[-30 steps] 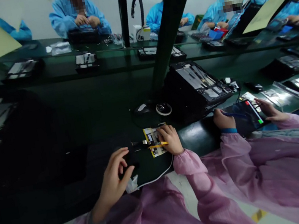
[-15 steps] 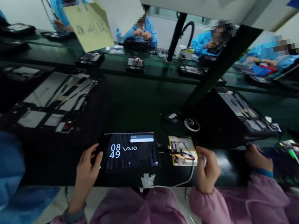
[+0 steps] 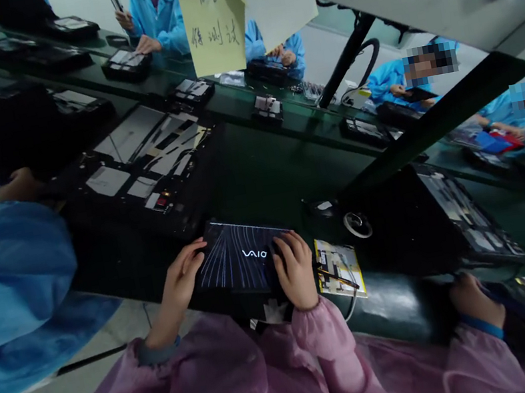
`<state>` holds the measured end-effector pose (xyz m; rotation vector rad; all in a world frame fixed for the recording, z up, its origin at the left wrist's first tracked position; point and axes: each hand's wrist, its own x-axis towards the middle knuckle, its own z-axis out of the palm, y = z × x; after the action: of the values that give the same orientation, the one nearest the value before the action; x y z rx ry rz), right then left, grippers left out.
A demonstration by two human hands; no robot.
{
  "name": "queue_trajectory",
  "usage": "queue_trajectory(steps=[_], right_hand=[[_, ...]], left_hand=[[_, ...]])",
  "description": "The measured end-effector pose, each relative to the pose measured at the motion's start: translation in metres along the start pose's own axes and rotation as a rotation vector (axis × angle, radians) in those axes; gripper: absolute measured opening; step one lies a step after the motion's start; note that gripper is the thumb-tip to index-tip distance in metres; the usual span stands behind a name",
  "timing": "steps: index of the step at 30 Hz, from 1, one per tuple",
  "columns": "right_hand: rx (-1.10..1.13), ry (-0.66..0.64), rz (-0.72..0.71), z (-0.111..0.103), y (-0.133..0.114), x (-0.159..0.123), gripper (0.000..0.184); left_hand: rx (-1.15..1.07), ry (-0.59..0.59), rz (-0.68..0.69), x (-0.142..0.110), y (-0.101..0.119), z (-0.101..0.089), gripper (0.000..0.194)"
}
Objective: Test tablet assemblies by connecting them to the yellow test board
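1. Hands lie at the two ends of a black VAIO tablet (image 3: 240, 259): the left hand (image 3: 181, 282) stretches its fingers over the left corner, and the right hand (image 3: 296, 270) curls over the right end. Whether either thumb reaches underneath is hidden, so I cannot tell if they are gripping or only resting.
2. The tablet lies flat on the dark green desk (image 3: 268, 168), just in front of the person's body, its screen lit and facing up.
3. Its long axis runs left to right, roughly along the desk's near edge, so both hands are about equally close to it.
4. A yellow-taped circuit board (image 3: 339, 269) lies just beside the right hand, well apart from the left, with a white cable (image 3: 351, 311) curving below it.
5. A pink-sleeved neighbour's hand (image 3: 475, 301) works farther right.
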<state>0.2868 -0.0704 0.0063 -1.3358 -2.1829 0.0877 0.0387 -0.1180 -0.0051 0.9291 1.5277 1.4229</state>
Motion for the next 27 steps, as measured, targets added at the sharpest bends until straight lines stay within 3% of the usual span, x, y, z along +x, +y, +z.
queue_trajectory(steps=[4,9,14,19,27], right_hand=[[0.093,0.038,0.003,-0.007,0.006,-0.019,0.031],[0.129,0.084,0.022,-0.015,0.005,-0.030,0.027],[0.135,-0.023,-0.079,-0.028,-0.010,-0.028,0.026],[0.183,-0.082,-0.140,-0.023,-0.025,-0.032,0.027],[0.181,-0.096,-0.111,-0.010,-0.029,-0.033,0.028]], left_hand=[[-0.111,-0.035,-0.014,0.003,0.006,0.001,0.032],[-0.142,-0.060,-0.083,0.010,-0.004,0.002,0.038],[-0.037,-0.051,-0.017,0.010,-0.008,0.003,0.034],[0.026,-0.040,0.024,0.006,-0.005,0.009,0.034],[0.049,-0.056,0.053,0.005,-0.003,0.010,0.032]])
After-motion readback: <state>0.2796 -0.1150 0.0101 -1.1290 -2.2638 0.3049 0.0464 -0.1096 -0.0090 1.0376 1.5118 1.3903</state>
